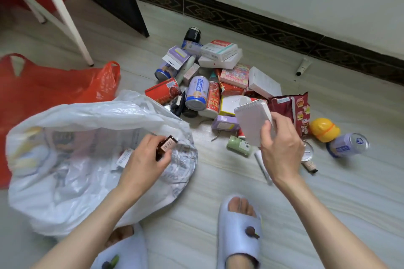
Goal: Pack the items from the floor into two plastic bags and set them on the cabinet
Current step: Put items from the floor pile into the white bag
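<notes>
White plastic bag [72, 159]: lies slumped on the floor [218, 181] at near left, its mouth gaping toward the pile; a few items show faintly through its thin film.
Red bag [43, 85]: flat and apparently unfilled, just behind the white one.
Left hand [144, 159]: pinches a small brown bottle [166, 145] over the white bag's mouth; the bottle's long axis tilts up toward the far right, label facing the camera.
Right hand [282, 146]: fingers closed on a spiral notepad [253, 122], held nearly upright; its long axis runs near to far, the wire binding at the far top edge.
Pile [209, 85]: cans, boxes and snack packets heaped in the middle of the floor, most cans lying on their sides.
Strays: a yellow toy [324, 130] and a can [347, 145] lie apart at right.
Risk, bottle: the mouth sags, so a release near the rim could send the bottle rolling out.
Risk, bag: box corners and heavy cans could likely split the thin film if overloaded.
Risk, strays: the can on its side could roll farther off if nudged.
</notes>
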`<state>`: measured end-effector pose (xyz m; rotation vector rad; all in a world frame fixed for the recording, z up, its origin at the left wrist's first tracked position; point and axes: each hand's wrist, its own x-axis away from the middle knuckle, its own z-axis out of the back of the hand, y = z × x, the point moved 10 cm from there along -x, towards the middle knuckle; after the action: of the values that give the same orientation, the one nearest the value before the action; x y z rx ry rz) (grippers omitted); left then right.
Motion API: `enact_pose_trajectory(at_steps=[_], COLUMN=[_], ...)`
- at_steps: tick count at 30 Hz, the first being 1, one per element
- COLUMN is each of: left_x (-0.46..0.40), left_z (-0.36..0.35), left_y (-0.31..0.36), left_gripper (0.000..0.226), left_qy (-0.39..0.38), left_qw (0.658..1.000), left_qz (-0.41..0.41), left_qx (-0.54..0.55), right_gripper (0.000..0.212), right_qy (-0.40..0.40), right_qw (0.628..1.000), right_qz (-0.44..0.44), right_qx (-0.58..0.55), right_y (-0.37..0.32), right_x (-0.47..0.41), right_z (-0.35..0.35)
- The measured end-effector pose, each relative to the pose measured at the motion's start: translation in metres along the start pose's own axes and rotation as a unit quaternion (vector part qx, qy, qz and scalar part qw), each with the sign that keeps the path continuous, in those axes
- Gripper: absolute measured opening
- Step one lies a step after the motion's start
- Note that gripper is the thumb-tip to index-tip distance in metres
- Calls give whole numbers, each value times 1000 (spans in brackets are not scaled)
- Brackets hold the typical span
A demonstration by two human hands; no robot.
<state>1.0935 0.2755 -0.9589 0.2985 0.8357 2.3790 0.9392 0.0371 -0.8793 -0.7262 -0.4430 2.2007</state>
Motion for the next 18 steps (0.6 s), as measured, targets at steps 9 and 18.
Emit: enact_pose_trajectory(at_steps=[9,18], left_x=[72,38], left_z=[67,55], left_y=[-116,-184], left_gripper=[24,22], left_qy=[45,51], left_qw=[987,970], left_qz=[154,237], left_qx=[-20,-20], right_gripper=[17,21], right_qy=[-299,-476], right_qw=[881,664], right_qz=[-179,-424], right_qx=[-319,-391], right_y=[-88,-118], right_x=[63,161], right_z=[-95,-225])
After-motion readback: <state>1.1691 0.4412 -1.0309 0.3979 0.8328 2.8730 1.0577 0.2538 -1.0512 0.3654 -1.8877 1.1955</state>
